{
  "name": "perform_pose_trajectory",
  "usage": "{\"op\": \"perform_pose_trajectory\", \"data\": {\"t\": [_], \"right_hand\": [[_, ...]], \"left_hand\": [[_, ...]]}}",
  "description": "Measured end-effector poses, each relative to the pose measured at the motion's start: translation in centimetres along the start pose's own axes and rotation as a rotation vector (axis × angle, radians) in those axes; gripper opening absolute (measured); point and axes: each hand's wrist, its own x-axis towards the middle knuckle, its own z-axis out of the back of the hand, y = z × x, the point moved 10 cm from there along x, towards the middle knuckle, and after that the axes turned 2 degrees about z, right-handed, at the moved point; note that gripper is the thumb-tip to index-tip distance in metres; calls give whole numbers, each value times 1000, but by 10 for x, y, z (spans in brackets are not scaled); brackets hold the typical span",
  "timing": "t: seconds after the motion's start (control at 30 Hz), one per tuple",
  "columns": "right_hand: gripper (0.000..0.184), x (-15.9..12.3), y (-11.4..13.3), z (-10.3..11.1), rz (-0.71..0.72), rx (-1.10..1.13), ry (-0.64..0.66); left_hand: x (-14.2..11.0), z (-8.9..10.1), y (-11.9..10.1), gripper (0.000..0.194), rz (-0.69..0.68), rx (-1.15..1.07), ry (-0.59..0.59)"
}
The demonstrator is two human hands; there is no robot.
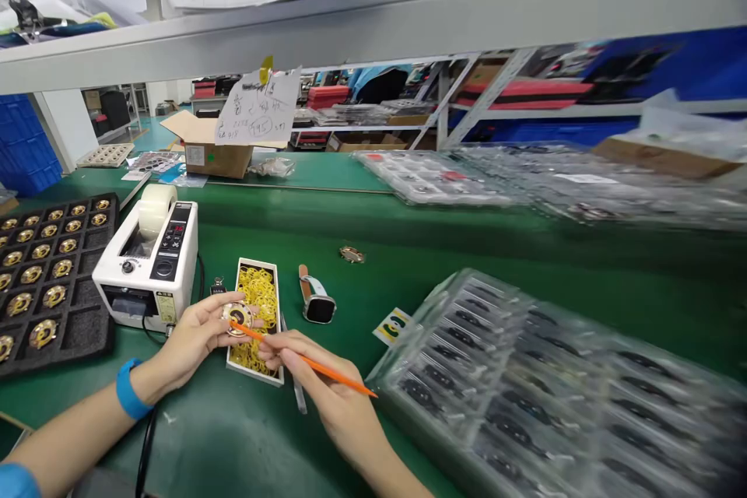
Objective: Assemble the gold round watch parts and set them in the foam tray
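A round gold-coloured medallion (237, 318) sits in the person's left hand (195, 334), just above a narrow white cardboard box (255, 268) filled with looped yellow elastic strands (261, 303). The left fingers (225, 303) are half curled, cradling the medallion at its edge rather than gripping it tightly. The right hand (318, 377) pinches a slim orange stick (303, 362), possibly a pencil, with its fingers (285, 354) closed firmly around the shaft and its tip resting on the medallion's face. Steady work here would likely come from keeping both hands close together, holding the medallion level and using light pressure so the tip does not skid across the gold surface. A blue wristband (129, 389) circles the left wrist. On the green bench (175, 443) nearby stand a white tape dispenser (145, 272) with a roll of clear tape, a black foam tray (87, 342) of gold medallions, a watch (318, 303) with a tan strap, a lone gold medallion (352, 254) and a stack of clear plastic trays (496, 373) holding dark parts
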Motion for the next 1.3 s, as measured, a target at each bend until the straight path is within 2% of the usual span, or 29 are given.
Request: {"op": "perform_pose_trajectory", "data": {"t": [0.1,0.2,0.27,0.33,0.47,0.53,0.73,0.83,0.93,1.03,1.1,1.17,1.3], "right_hand": [[21,1,17,-7,162,-114,127],[27,-4,34,-20,337,-248,260],[29,-8,43,-24,418,-288,289],[27,-8,48,-19,438,-287,234],[21,-6,47,9,357,-298,-59],[19,-8,44,14,333,-336,-159],[22,-14,42,4,384,-407,-242],[32,-21,48,-11,544,-534,-172],[38,-32,49,-34,761,-721,-13],[37,-38,46,-45,853,-837,98],[36,-35,49,-41,829,-799,106],[35,-28,55,-27,740,-690,44],[25,-17,51,16,462,-487,-247]], "left_hand": [[0,0,-4,36,-2,-6,10],[0,1,-5,35,-9,-13,2],[1,1,-2,35,0,-14,-4],[1,2,2,36,12,-7,-20],[0,3,9,38,12,28,-47],[-1,1,11,39,7,34,-36],[-5,-6,17,44,10,-7,-14],[-5,-7,20,43,29,-36,-19],[-3,-4,23,41,55,-65,-42],[-1,2,24,39,71,-56,-82],[-1,6,24,38,82,-32,-116],[-1,9,25,38,100,0,-146],[-3,6,28,40,129,62,-135]]}}
